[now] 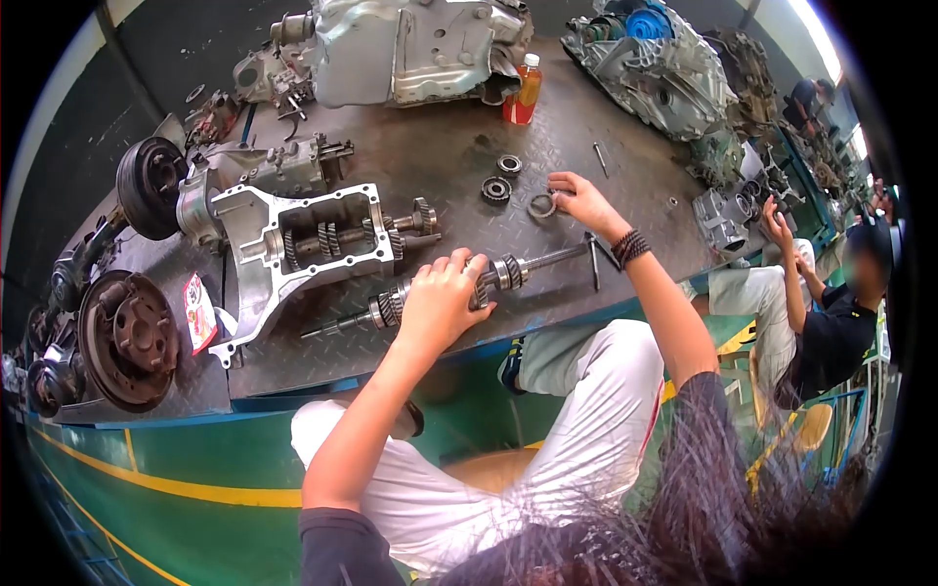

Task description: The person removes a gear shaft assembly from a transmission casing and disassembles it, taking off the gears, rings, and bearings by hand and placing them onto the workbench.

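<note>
My left hand (pixel 440 301) is wrapped over the middle of a gear shaft (pixel 510 272) that lies along the near side of the metal workbench. Its gears show on both sides of my fingers, and the part under my palm is hidden. My right hand (pixel 586 207), with a dark beaded bracelet on the wrist, pinches the right edge of a metal ring (pixel 539 205) at the bench top. Left of that ring sit two dark toothed rings or bearings, one (pixel 495 190) nearer and a smaller one (pixel 509 165) behind it.
An open gearbox housing (pixel 264 220) with gears inside stands at left, near rusty brake drums (pixel 127 337). A T-shaped tool (pixel 594 261) lies by the shaft's right end. Behind are a bottle (pixel 524 90) and large casings (pixel 410 54). Another person (pixel 831 322) sits at right.
</note>
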Motion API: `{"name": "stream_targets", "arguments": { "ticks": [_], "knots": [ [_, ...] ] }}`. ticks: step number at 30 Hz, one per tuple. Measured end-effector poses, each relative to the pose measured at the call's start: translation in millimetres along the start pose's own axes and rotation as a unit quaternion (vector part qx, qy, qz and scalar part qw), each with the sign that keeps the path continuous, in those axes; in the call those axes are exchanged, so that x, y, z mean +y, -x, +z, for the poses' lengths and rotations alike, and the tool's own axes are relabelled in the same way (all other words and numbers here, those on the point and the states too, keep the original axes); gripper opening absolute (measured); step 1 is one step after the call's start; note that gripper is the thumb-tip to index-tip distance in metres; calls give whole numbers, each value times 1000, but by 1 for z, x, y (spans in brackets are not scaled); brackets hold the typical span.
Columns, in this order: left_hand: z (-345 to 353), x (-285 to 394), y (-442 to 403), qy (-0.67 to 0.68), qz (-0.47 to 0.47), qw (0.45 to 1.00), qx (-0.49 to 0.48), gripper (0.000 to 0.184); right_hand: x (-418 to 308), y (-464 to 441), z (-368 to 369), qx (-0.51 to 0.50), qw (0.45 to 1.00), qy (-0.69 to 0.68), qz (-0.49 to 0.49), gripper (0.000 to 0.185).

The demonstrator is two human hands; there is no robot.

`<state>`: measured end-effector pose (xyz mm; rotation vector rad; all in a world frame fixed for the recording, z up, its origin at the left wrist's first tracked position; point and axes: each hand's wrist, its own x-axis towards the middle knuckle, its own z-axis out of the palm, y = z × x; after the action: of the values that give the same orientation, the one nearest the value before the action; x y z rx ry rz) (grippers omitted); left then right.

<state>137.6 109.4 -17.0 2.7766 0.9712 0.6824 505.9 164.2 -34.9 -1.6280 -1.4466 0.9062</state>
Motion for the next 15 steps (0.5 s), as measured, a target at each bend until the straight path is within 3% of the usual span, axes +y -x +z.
{"name": "stream_targets", "arguments": {
  "ticks": [2, 3, 5, 6, 7, 8, 10, 11, 15],
  "knots": [
    [0, -1, 0, 3, 0, 1000, 4, 70, -20, 19, 11, 40, 990, 131, -39, 44],
    [-1, 0, 0, 1, -5, 1000, 0, 71, -30, 31, 13, 33, 964, 206, -163, 44],
    [-5, 2, -1, -4, -10, 1000, -10, 73, -83, 63, 26, -125, 966, 117, -194, 46],
    [-6, 3, -1, -4, -20, 1000, -13, 79, -102, 76, 34, -210, 952, 122, -189, 53],
    [-7, 4, -3, -4, -28, 999, -16, 84, -110, 86, 45, -242, 925, 145, -255, 66],
    [-7, 5, -3, -4, -35, 999, -21, 90, -109, 94, 56, -235, 905, 217, -280, 84],
    [-6, 6, -3, 12, -64, 997, -32, 98, -119, 104, 75, -232, 919, 242, -208, 97],
    [-6, 6, -3, 18, -78, 996, -36, 103, -107, 102, 83, -194, 921, 231, -246, 100],
    [-2, 4, 0, -22, -42, 999, -6, 109, -94, 95, 79, -166, 907, 289, -256, 69]
  ]
}}
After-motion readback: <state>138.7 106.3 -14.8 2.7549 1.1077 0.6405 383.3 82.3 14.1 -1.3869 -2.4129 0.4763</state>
